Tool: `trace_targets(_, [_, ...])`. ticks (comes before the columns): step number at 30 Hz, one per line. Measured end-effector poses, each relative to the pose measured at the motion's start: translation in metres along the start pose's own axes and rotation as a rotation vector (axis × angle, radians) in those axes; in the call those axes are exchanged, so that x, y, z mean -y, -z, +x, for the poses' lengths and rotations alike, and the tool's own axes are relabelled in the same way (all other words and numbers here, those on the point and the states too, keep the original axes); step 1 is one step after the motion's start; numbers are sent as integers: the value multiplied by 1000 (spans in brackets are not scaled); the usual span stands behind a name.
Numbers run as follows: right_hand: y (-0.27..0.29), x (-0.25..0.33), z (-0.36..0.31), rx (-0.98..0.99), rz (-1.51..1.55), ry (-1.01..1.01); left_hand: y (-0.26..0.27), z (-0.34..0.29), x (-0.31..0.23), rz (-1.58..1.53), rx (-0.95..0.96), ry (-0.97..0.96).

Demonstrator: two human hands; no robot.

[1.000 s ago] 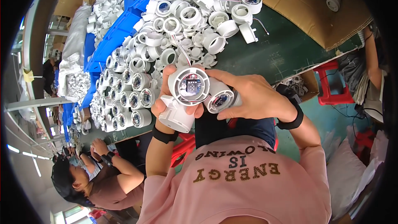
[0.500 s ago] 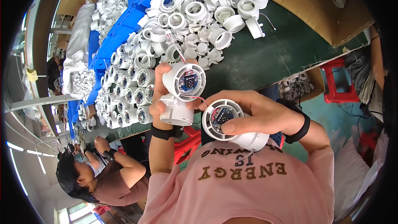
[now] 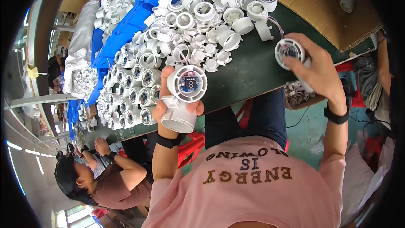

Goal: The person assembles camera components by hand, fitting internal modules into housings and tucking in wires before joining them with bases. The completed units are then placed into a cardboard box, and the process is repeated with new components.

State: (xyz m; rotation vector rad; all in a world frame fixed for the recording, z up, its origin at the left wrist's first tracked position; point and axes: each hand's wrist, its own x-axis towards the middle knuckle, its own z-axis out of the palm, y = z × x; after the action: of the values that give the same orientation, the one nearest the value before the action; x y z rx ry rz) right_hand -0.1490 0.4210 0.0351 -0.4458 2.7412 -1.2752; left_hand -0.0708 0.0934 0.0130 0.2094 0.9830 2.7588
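Note:
My left hand (image 3: pixel 158 110) is closed around a white round plastic housing (image 3: pixel 174 85) with a small blue circuit board (image 3: pixel 192 83) facing up; thin wires rise from behind it. A second white cylinder (image 3: pixel 179 117) sits right below it in the same grasp; whether the two are joined I cannot tell. Out to the right, over the table's edge, my right hand (image 3: pixel 318 71) grips a similar white housing (image 3: pixel 278 54), thumb across its front. Its board is blurred, wires trail from its top, and another white part shows partly under the fingers.
White rings, caps and housings lie heaped on the dark green table (image 3: pixel 249 71), beside rows of housings with boards (image 3: pixel 133 96). Blue bins (image 3: pixel 126 23) stand behind. A cardboard box (image 3: pixel 325 21) sits at far right. A co-worker (image 3: pixel 118 185) is at the left.
My right hand has moved away from the left one, up and to the right, carrying its housing over the table's edge. My left hand stays nearly in place with its housing.

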Motion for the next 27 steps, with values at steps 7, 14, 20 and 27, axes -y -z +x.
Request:
trace_targets(7, [22,-47,41,-100,-578,-222,-21,11,29,112,87,62])
trace_targets(14, [-21,26,-19,-54,107,44,-42,21,50,399,-4,25])
trace_targets(20, [-66,30,-21,89,659,21,-48,32,65,486,-51,-11])
trace_targets(27, [-68,40,-45,162,347,318,-39,29,62,583,-504,-155])
